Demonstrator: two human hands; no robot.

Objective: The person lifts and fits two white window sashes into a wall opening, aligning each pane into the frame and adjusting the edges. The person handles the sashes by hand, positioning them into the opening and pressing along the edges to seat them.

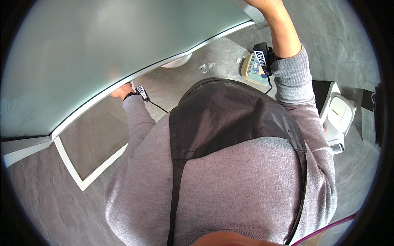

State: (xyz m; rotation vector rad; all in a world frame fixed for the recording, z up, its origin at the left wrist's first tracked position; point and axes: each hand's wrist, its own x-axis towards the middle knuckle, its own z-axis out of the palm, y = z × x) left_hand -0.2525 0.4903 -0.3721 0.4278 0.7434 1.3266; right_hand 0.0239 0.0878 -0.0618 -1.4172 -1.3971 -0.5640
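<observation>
A large frosted glass panel (135,37) in a white frame stands tilted before me and fills the upper left. My left hand (121,91) grips its lower frame edge; its fingers go behind the frame, where a blurred skin-toned patch shows through the glass. At the panel's upper right corner, my right hand (264,4) is closed at the white frame, with its fingertips cut off by the picture's upper edge. Small black devices with patterned tags are strapped at both wrists. A dark apron (238,119) covers my front.
Against the panel's near side, a white-framed mesh screen (96,137) rests over the grey tiled floor. A yellowish tub (248,69) with colourful contents, clear plastic scraps (206,67) and a pale round basin (177,61) lie beyond me. White plastic equipment (340,112) stands at right.
</observation>
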